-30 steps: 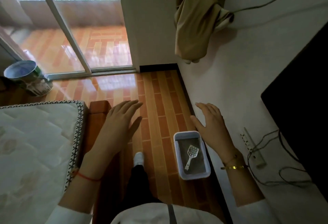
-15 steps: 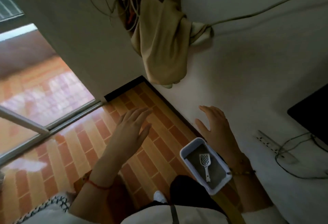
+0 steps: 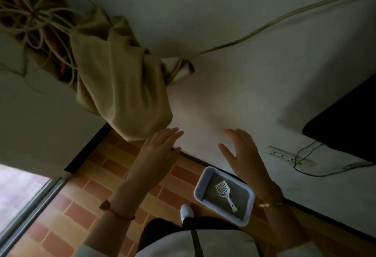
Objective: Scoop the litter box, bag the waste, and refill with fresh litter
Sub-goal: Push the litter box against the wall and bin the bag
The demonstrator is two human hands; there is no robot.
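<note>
Now the litter box (image 3: 224, 195) sits on the brick-pattern floor (image 3: 105, 177), pushed close against the foot of the wall (image 3: 234, 86), and it lies much nearer my feet than it did a second ago; the view has swung round toward it, so the mattress and the glass door that filled the side of my sight have dropped away, with only a strip of the door frame left far off from the box. Inside the box the grey litter looks flat, and the white slotted scoop (image 3: 225, 192) lies on top of it, handle pointing toward me, untouched. My right hand (image 3: 242, 155) hangs above the box's far end, in front of the wall, fingers spread and holding nothing; my left hand (image 3: 156, 153) is out over the floor on the other side of the box, well apart from it, fingers also spread and empty. My white shoe (image 3: 186, 210) is planted just beside the box's near corner. Beyond the box, a power strip (image 3: 284, 155) with its cords lies along the wall, and a tan cloth (image 3: 120, 86) hangs higher up. I judge that I have only just arrived: no scooping is done, no bag or fresh litter is in view, and the scoop's handle is what my right hand should go down for.
</note>
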